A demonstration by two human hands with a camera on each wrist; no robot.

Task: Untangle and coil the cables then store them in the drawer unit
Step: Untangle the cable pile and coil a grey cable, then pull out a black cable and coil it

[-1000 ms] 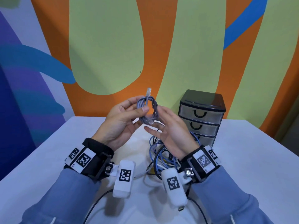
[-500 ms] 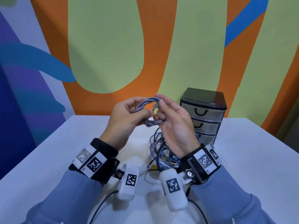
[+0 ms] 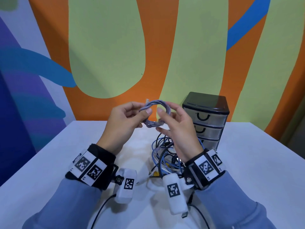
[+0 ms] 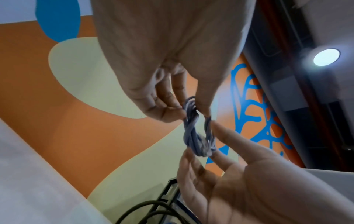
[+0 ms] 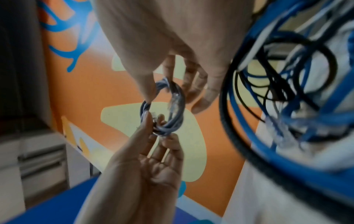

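The tabletop (image 3: 69, 156) carries everything, and the drawer unit (image 3: 206, 119) serves as the landmark: it stands at the far right side with all three drawers closed, so nothing appears to be stored in this step yet; what the drawers already hold cannot be told.

Just in front of the drawer unit and to its left lies the pile of cables (image 3: 165, 154), blue, black and white strands still looped through one another. That tangle is the bulk of the work left.

Above the pile, left of the drawer unit and level with its top drawer, both hands hold up one grey cable (image 3: 155, 116), already wound into a small tight ring with its turns twisted together. One plug end sticks up at the top of the ring, and the right wrist view shows a clear plug lying along the coil. The left hand (image 3: 122, 124) pinches the ring's left side between thumb and fingers. The right hand (image 3: 178, 129) grips the right side, thumb on the near edge and fingers (image 5: 201, 104) curled behind.

So one cable looks coiled or nearly so; its ends may still need tucking. Opening a drawer, placing this coil inside, and sorting the remaining pile all remain.
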